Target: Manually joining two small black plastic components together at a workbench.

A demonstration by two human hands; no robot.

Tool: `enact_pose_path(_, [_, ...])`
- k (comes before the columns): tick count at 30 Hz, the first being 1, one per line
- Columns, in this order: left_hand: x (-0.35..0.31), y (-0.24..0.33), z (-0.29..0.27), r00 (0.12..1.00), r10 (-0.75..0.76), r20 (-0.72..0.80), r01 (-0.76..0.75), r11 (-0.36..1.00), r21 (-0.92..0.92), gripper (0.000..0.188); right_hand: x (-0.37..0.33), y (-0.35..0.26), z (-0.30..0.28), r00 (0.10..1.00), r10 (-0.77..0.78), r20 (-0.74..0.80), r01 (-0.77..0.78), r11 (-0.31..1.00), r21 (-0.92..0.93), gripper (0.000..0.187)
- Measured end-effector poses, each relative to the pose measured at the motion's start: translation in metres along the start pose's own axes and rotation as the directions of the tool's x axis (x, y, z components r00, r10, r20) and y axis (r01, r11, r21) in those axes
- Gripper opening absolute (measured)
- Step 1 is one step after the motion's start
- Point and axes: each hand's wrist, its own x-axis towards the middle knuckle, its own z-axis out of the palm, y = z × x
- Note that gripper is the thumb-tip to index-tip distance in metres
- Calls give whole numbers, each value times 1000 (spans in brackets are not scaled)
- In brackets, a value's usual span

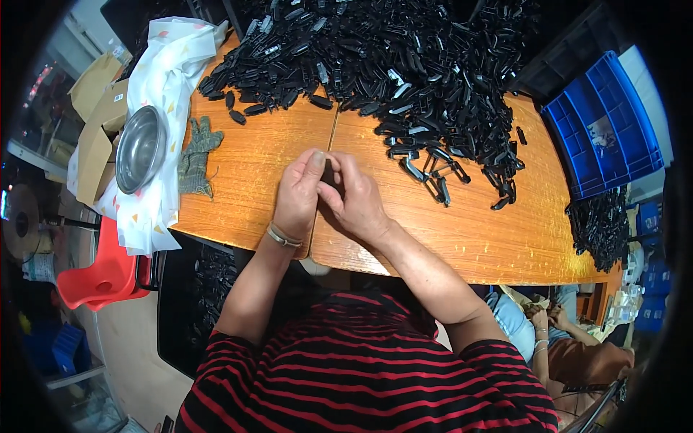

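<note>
My left hand (299, 189) and my right hand (355, 196) meet over the front middle of the wooden table (253, 162). Both have their fingers curled in, with thumbs and fingertips pressed close together. Something dark shows in the gap between them, too small and hidden for me to name. Just beyond the hands spreads a large heap of small, elongated black plastic parts (404, 65). A few looser black frame-like pieces (437, 173) lie at the heap's near edge, to the right of my right hand.
A grey knitted glove (196, 155) lies at the table's left, beside a metal bowl (141, 149) on white plastic sheeting (162, 72). Blue crates (606, 126) stand at the right. Farther left are a cardboard box (101, 137) and red chair (105, 267). Another person's hands (548, 317) show lower right.
</note>
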Motion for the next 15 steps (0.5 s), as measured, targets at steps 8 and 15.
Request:
enact_pose_path(8, [-68, 78, -66, 967, -226, -116, 253, 815, 521, 31, -9, 3, -49, 956, -225, 188, 256, 953, -160, 36])
enact_pose_path(15, [-125, 124, -125, 968, -183, -171, 224, 334, 916, 20, 28, 44, -92, 979, -199, -30, 134, 756, -641, 37])
